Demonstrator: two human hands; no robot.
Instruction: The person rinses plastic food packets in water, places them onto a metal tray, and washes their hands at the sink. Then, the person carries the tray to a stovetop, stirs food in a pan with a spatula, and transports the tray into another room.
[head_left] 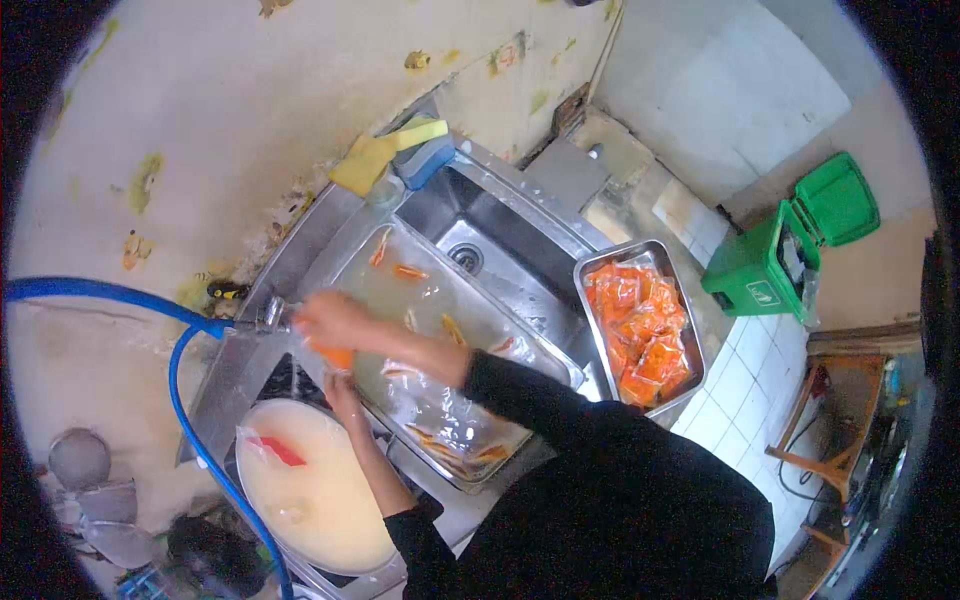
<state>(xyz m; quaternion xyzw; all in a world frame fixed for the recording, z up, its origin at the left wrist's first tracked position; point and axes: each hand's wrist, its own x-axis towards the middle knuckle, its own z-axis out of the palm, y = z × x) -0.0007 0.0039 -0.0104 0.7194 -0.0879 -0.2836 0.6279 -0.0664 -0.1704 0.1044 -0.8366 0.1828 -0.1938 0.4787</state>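
An orange packet (338,356) in clear plastic is held between my hands, beside the metal tap (272,318). From below, my left hand (342,395) has its fingers closed on the packet. My right hand (332,320), a little blurred, curls over its upper end close to the tap. Just right of both hands, a large steel tray (375,232) holds water with several clear packets of orange strips. Below my left hand stands a big basin (320,490) of cloudy pale liquid; a clear bag with a red patch (278,450) floats in it.
Behind the tray is a steel sink (510,235) with a drain. A second tray (697,372) of orange packets (640,325) stands at right. A blue hose (180,390) runs past the basin. Sponges (365,163) sit at the back ledge; a green bin (765,265) stands far right.
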